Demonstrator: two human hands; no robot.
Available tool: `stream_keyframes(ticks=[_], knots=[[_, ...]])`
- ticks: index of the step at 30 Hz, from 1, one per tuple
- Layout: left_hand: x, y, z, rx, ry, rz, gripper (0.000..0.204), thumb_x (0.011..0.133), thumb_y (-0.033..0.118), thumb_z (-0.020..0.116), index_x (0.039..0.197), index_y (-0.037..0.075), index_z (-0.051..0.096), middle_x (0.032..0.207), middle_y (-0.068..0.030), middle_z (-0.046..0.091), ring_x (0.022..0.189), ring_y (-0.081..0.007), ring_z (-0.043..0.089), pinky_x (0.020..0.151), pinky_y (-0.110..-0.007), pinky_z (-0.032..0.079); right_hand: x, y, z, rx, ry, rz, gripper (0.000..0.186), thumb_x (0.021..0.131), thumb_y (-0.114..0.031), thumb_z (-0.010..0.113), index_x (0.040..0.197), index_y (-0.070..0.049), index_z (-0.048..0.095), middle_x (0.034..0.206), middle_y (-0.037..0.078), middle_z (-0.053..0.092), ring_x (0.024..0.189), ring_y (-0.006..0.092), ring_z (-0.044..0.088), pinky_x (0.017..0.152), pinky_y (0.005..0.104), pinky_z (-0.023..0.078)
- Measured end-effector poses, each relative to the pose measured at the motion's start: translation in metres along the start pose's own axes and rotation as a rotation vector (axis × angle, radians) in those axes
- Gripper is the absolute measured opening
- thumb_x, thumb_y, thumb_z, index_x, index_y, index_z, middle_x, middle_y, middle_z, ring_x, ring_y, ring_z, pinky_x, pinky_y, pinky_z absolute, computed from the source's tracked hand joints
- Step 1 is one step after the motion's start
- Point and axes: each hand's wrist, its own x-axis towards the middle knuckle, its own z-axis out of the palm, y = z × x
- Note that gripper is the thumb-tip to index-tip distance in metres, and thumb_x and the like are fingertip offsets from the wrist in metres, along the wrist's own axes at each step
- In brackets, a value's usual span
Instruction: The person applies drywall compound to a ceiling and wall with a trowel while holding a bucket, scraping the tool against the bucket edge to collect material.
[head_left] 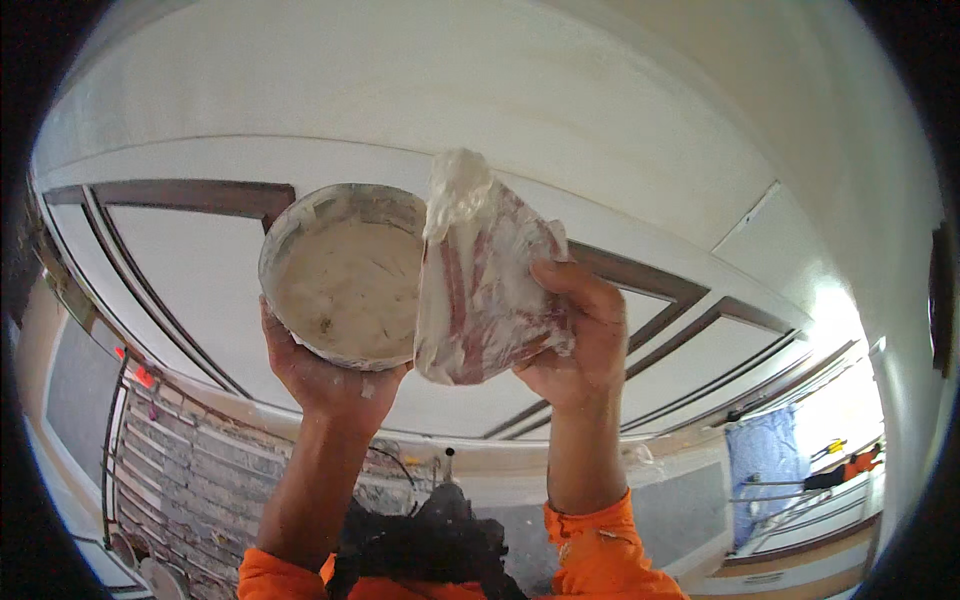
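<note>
The left hand [335, 388] cups the bowl [345, 203] from below, palm under its near side, one digit showing up along the bowl's left wall; most of the fingers are hidden beneath or behind it, so how far they are spread cannot be told. The bowl sits above the wrist, tipped so that its mouth faces the camera, with off-white paste [350, 285] inside and dried smears on the rim. The right hand [588, 335] is closed on the board [490, 295], a flat reddish piece thickly coated in paste: the thumb presses the facing side near the right edge, and the other fingers go mostly out of sight behind. The board lies to the left of this grip, with most of its face reaching beyond the thumb toward the bowl, and a thick lump of paste sits at its upper left corner. Its left edge overlaps the bowl's right rim in this view; whether the two touch cannot be told. Both forearms rise from orange sleeves [603, 548]. Beyond the hands runs a white panelled surface with dark trim [195, 193]; a slatted platform [190, 470] shows at lower left, and a blue cloth [762, 462] hangs at lower right.
</note>
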Motion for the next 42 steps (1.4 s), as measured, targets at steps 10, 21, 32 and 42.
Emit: stream_keyframes(ticks=[10,21,32,42], knots=[[0.025,-0.049,0.009,0.102,-0.338,-0.019,0.070,0.084,0.057,0.034,0.140,0.015,0.027,0.144,-0.0139,0.027,0.130,-0.0396,0.028,0.094,-0.072,0.023,0.009,-0.063,-0.003,0.042,-0.259,0.037,0.032,0.081,-0.005,0.047,0.108,0.012,0.049,0.099,0.025,0.061,0.086,0.0373,0.064,0.066,0.0452,0.060],[0.061,0.008,0.074,0.056,-0.435,0.192,0.076,0.077,0.070,0.030,0.137,0.022,0.035,0.141,-0.0125,0.034,0.128,-0.0446,0.029,0.092,-0.073,0.020,0.089,-0.082,0.073,0.112,-0.576,0.190,0.029,0.087,-0.001,0.044,0.111,0.015,0.047,0.120,0.032,0.048,0.112,0.0423,0.049,0.089,0.0440,0.053],[0.068,-0.003,0.055,0.003,-0.399,0.190,0.072,0.080,0.066,0.025,0.136,0.022,0.035,0.141,-0.0133,0.032,0.128,-0.0441,0.028,0.093,-0.073,0.020,0.055,-0.069,0.005,0.130,-0.506,-0.035,0.035,0.086,-0.003,0.045,0.118,0.011,0.043,0.120,0.026,0.050,0.109,0.0316,0.054,0.087,0.0394,0.053],[0.057,-0.009,0.060,0.023,-0.640,0.160,0.069,0.081,0.061,0.032,0.133,0.017,0.040,0.135,-0.0134,0.040,0.125,-0.0368,0.036,0.098,-0.060,0.026,0.111,-0.042,0.058,0.500,-0.647,0.202,0.035,0.078,0.002,0.042,0.110,0.017,0.044,0.111,0.029,0.054,0.107,0.0402,0.053,0.101,0.0507,0.039]])
